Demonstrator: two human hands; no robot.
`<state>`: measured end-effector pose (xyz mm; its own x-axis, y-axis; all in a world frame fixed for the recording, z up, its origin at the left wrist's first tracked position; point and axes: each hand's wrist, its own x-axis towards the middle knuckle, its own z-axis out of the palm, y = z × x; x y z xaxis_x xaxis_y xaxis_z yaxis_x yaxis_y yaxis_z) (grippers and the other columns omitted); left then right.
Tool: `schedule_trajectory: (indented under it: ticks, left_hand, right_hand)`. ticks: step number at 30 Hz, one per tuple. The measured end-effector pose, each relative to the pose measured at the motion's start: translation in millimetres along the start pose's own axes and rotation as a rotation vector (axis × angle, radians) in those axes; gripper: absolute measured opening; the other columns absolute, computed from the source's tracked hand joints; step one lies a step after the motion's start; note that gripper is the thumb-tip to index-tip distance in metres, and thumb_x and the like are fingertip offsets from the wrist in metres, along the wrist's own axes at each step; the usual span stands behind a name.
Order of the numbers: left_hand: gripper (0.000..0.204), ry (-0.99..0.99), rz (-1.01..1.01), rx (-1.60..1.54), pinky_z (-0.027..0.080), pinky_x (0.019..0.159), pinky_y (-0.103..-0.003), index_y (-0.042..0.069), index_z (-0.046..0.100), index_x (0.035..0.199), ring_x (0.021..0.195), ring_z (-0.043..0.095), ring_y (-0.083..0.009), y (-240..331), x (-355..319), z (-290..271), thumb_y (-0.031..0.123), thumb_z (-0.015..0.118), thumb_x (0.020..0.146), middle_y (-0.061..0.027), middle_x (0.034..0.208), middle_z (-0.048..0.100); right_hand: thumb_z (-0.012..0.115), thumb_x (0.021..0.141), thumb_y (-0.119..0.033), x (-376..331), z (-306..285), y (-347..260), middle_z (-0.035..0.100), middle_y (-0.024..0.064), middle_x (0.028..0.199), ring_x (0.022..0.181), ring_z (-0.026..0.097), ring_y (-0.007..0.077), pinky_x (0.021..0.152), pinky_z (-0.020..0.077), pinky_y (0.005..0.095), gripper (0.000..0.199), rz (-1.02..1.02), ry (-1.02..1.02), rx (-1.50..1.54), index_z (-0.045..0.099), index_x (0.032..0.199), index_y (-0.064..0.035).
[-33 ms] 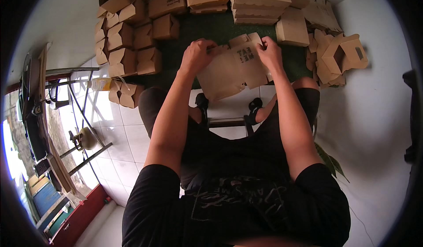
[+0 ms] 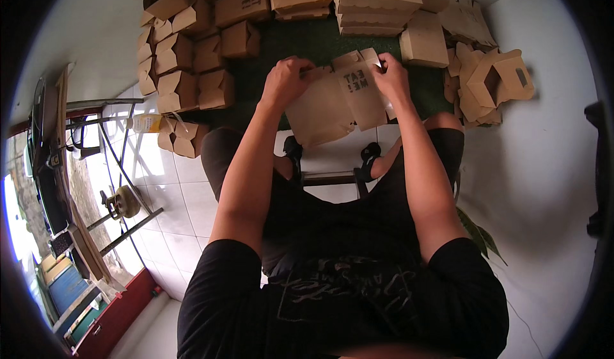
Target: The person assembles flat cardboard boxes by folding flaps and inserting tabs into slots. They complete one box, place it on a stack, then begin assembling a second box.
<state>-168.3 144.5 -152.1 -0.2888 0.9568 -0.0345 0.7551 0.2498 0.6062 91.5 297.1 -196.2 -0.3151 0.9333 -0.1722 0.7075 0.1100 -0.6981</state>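
Observation:
A flat, unfolded brown cardboard box blank with dark print hangs between my two hands, above my knees at the near edge of the green surface. My left hand has its fingers curled over the far left edge of the blank. At the far right corner, my right hand pinches the edge by a side flap, thumb and index finger together. The panel beside the right hand tilts and shows a bright, shiny face. Parts of the fingertips are hidden behind the board.
Folded brown boxes stand in rows at the left. Stacked cartons fill the back, and more flat blanks lie at the right beside an opened handled box. A bottle with yellow liquid is at left.
The right part of the blank has tilted slightly under my right hand, so its printed panel and side flap sit at a slightly different angle. My left hand stays put.

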Motion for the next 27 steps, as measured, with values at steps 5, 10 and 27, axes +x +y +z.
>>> schedule_trajectory:
  ticks: [5, 10, 27]
  left_hand:
    - [0.027, -0.04, -0.008, -0.01, 0.061, 0.099, -0.046, 0.015, 0.087, 0.119, 0.111, 0.077, -0.0384, 4, -1, -4, 0.023, 0.08, 0.094, -0.015, 0.116, 0.081]
    - [0.029, -0.032, -0.01, 0.012, 0.061, 0.099, -0.047, 0.016, 0.087, 0.121, 0.111, 0.077, -0.038, 5, -2, -5, 0.02, 0.08, 0.093, -0.0142, 0.116, 0.081]
    - [0.048, -0.208, -0.012, -0.035, 0.061, 0.102, -0.048, 0.01, 0.08, 0.134, 0.117, 0.077, -0.0388, 7, 1, 1, 0.034, 0.081, 0.092, -0.0192, 0.126, 0.08]
  right_hand:
    - [0.077, 0.099, -0.02, -3, -3, -3, 0.08, 0.0237, 0.118, 0.113, 0.077, 0.0443, 0.092, 0.0604, 0.0516, 0.039, -0.032, -0.003, 0.019, 0.07, 0.136, -0.0098]
    - [0.078, 0.099, -0.02, 0, -4, 0, 0.08, 0.0234, 0.12, 0.114, 0.077, 0.0435, 0.093, 0.0605, 0.0515, 0.04, -0.048, -0.006, -0.005, 0.071, 0.136, -0.0108]
    - [0.081, 0.096, -0.015, -14, -7, -27, 0.074, 0.016, 0.097, 0.09, 0.076, 0.0339, 0.08, 0.0605, 0.0443, 0.022, -0.354, 0.066, -0.07, 0.084, 0.117, -0.0182]
